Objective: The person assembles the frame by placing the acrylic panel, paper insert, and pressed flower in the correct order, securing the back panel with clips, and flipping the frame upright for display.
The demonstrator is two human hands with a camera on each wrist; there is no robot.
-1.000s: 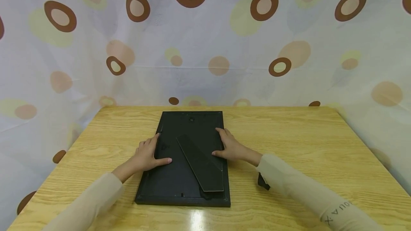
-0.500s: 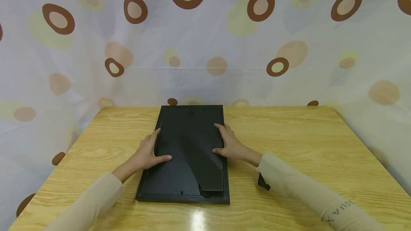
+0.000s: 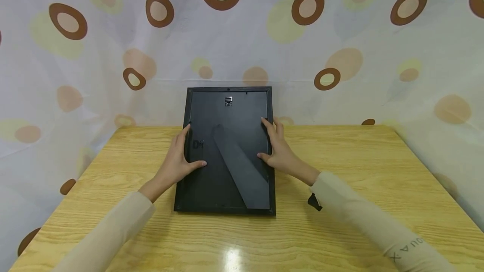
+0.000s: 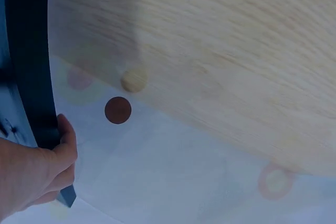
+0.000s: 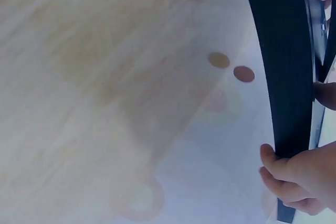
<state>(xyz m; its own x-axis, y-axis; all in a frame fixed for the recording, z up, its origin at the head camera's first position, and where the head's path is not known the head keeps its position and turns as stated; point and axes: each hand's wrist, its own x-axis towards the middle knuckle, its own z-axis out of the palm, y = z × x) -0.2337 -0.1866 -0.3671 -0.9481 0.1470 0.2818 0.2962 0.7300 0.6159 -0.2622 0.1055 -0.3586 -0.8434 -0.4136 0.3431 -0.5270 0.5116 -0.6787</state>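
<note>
A black picture frame is held up with its back toward me, its top tilted up off the table. My left hand grips its left edge, thumb lying across the backing; in the left wrist view the fingers wrap the frame's side. Opposite, my right hand grips the right edge the same way, and in the right wrist view its fingers curl round the dark side. A slanted easel leg lies along the backing, with a small metal hanger near the top. The front is hidden.
The wooden table spreads out on both sides. A pale curtain with brown and yellow circles hangs behind its back edge. A small black item shows at my right sleeve.
The frame lay flat at first; both hands have raised it, its top edge rising past the table's back edge. Both hands have moved up and away with it.
</note>
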